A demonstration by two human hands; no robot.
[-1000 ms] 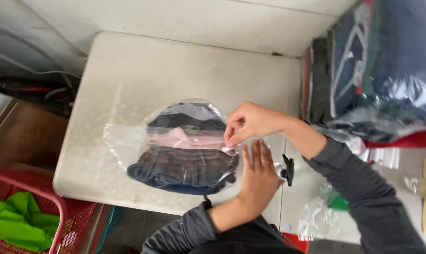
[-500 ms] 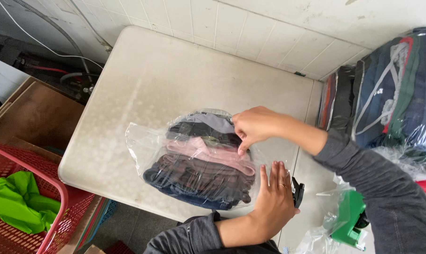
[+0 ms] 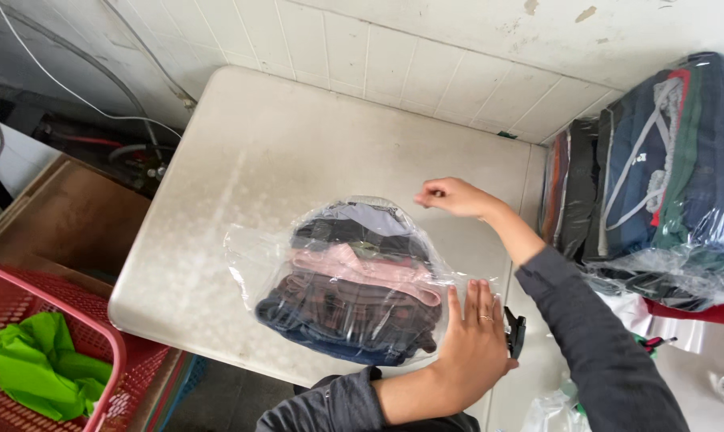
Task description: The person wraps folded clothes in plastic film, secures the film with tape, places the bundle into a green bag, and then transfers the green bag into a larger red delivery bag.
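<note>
A clear bag (image 3: pixel 354 280) lies on the pale worktop (image 3: pixel 314 152), near its front edge. Inside it sits one stack of folded clothes: a grey piece on top, then a dark one, a pink one, a brown patterned one and a dark blue one at the bottom, five layers that can be told apart. The bag's loose film spreads out to the left of the stack and to the right toward the hands.

At the lower left stands one red basket (image 3: pixel 98 336) with a single bright green cloth (image 3: pixel 34 368) in it. At the right, a large clear sack (image 3: pixel 674 176) holds a bundle of dark folded garments, too many to count, with more wrapped packs standing on edge beside it against the tiled wall.

Two hands are in view. The left hand (image 3: pixel 474 340) lies flat, fingers (image 3: pixel 467 304) straight and close together, pressing the bag's right edge down on the worktop; the stack is just to the left of the fingertips. The right hand (image 3: pixel 451 196) hovers above the worktop past the bag's upper right corner, fingers curled into a loose fist with thumb against forefinger; whether it pinches any film cannot be told. A small black clip (image 3: pixel 515 332) lies just beside the left hand
</note>
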